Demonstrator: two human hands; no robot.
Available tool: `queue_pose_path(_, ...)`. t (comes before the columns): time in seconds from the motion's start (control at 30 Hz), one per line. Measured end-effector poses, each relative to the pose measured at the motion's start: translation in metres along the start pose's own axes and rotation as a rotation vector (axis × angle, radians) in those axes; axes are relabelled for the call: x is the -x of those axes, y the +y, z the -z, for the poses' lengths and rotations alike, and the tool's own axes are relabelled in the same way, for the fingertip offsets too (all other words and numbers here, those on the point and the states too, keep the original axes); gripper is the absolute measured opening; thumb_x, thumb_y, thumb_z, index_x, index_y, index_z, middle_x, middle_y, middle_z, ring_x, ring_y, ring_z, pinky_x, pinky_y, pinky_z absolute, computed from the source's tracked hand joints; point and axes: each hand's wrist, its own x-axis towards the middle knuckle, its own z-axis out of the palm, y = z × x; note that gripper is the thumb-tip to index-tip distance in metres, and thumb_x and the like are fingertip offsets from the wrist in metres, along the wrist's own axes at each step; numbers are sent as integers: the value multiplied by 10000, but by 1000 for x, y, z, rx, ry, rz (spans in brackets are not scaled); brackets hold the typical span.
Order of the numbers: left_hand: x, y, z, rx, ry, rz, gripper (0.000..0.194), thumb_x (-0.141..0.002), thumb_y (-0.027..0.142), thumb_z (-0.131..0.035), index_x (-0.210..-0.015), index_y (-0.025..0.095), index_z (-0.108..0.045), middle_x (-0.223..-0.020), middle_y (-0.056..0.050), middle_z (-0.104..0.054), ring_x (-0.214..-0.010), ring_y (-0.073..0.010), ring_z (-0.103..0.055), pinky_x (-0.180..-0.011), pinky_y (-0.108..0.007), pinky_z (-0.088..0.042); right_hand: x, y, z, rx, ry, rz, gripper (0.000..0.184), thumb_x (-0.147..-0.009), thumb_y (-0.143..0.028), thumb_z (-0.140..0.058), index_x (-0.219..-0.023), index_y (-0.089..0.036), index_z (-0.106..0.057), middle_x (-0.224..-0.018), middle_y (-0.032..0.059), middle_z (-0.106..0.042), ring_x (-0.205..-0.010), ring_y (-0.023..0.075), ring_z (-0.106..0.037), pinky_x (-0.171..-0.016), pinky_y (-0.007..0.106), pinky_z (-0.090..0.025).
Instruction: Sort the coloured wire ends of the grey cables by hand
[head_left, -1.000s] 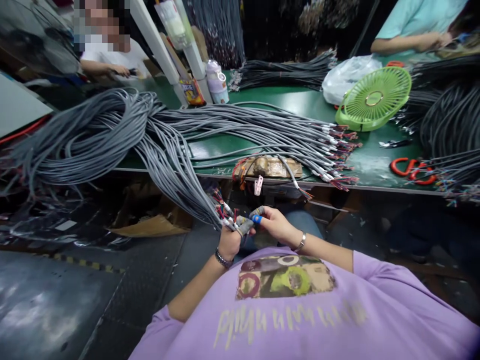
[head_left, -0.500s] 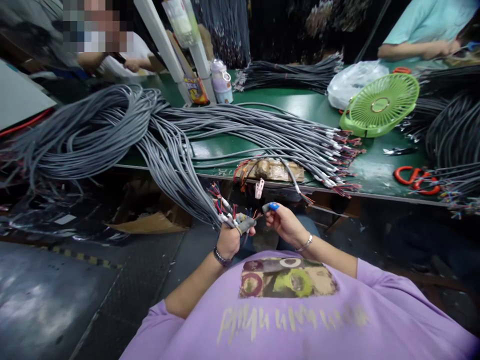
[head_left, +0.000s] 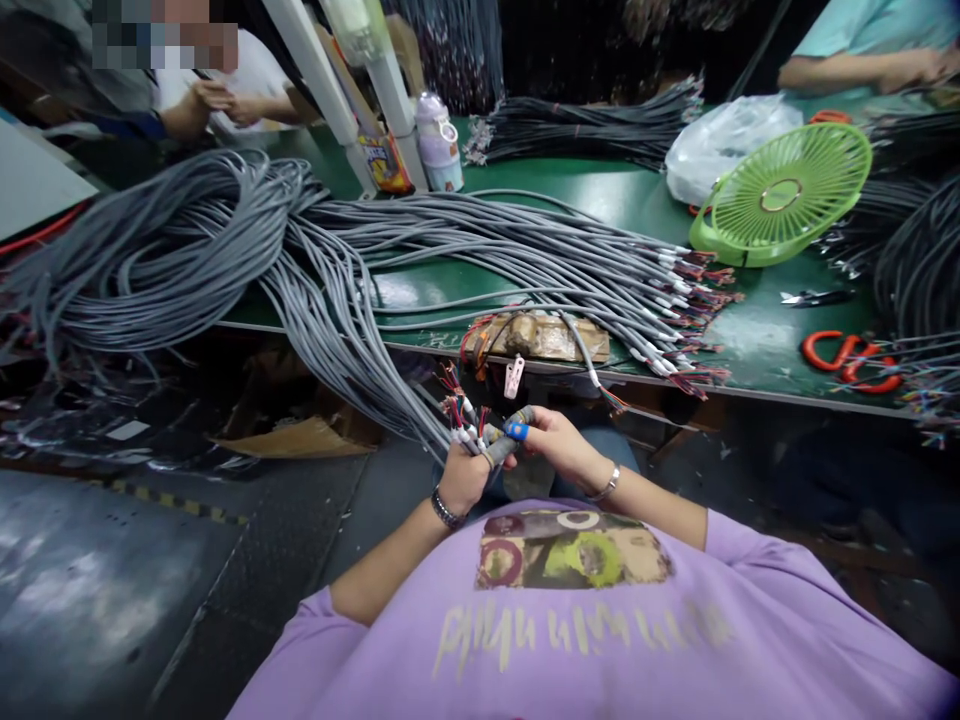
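My left hand (head_left: 466,474) is closed round the ends of several grey cables (head_left: 401,405), in front of the bench edge. Red, blue and dark wires (head_left: 452,400) fan out of their white-banded ends above my fist. My right hand (head_left: 559,445) meets it, fingertips pinched at the left thumb and forefinger; grey wraps cover some fingertips and a blue band is on one. The pinched wire tips are hidden by the fingers. Just beyond, a pink clip (head_left: 514,377) hangs at the edge by a taped cardboard piece (head_left: 566,338).
More grey cables (head_left: 480,240) lie across the green bench (head_left: 757,350), coiled at left. A green fan (head_left: 784,195), a plastic bag (head_left: 724,150), orange-handled scissors (head_left: 851,362) and small snips (head_left: 817,297) stand right. A bottle (head_left: 440,145) is behind. Two people work across the bench.
My right hand has moved left and closed in on my left hand, where a gap was before. The left hand still holds the cables. The camera view has shifted slightly.
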Motion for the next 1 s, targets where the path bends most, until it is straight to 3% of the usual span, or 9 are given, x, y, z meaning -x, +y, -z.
queue_pose_path(0.17, 2, -8, 4, -23, -17, -23, 268, -737, 352, -683, -558, 154, -648, -542, -28, -647, -534, -141, -590, -537, -249, -436, 0, 5, -2, -5, -8, 31, 304, -619, -406, -755, -698, -159, -595, -593, -32, -566, -533, 80, -458, -510, 218, -365)
queue_pose_path(0.4, 5, -8, 3, 69, 60, -20, 266, -706, 364, -715, -563, 150, -647, -550, -28, -646, -535, -139, -589, -519, -244, -446, 4, 13, -9, -163, 39, -11, 303, -639, -410, -751, -700, -165, -584, -534, -59, -495, -500, 65, -432, -529, 216, -388)
queue_pose_path(0.53, 3, -4, 5, 164, 37, 40, 237, -668, 335, -745, -564, 148, -644, -496, -9, -614, -479, -114, -556, -495, -229, -430, 0, 11, 1, -311, -16, -72, 365, -669, -492, -720, -786, -161, -622, -629, -22, -563, -534, 73, -470, -566, 232, -449)
queue_pose_path(0.7, -5, 4, 10, 264, -33, 137, 242, -597, 346, -786, -598, 138, -661, -479, -9, -601, -443, -102, -526, -465, -227, -413, -19, 5, 18, -408, 1, -137, 405, -801, -549, -568, -818, -150, -632, -736, 23, -606, -556, 78, -512, -540, 218, -458)
queue_pose_path(0.83, -14, 13, 11, 295, -100, 150, 285, -582, 384, -786, -604, 130, -660, -464, -12, -584, -424, -100, -510, -446, -229, -392, -36, -8, 19, -397, -138, -207, 449, -844, -575, -488, -850, -149, -632, -794, 49, -634, -585, 92, -549, -548, 225, -459)
queue_pose_path(0.93, -19, 17, 8, 320, -120, 119, 303, -577, 396, -787, -591, 130, -643, -454, -9, -572, -415, -95, -501, -441, -226, -380, -42, -16, 15, -404, -252, -192, 404, -817, -548, -552, -877, -156, -628, -805, 39, -637, -584, 90, -549, -549, 224, -454)
queue_pose_path(1.0, -20, 17, 7, 327, -119, 103, 292, -586, 385, -783, -587, 132, -638, -459, -8, -574, -416, -93, -499, -440, -224, -374, -43, -19, 12, -410, -261, -148, 355, -780, -500, -629, -857, -154, -628, -778, 23, -628, -560, 77, -525, -529, 207, -436)
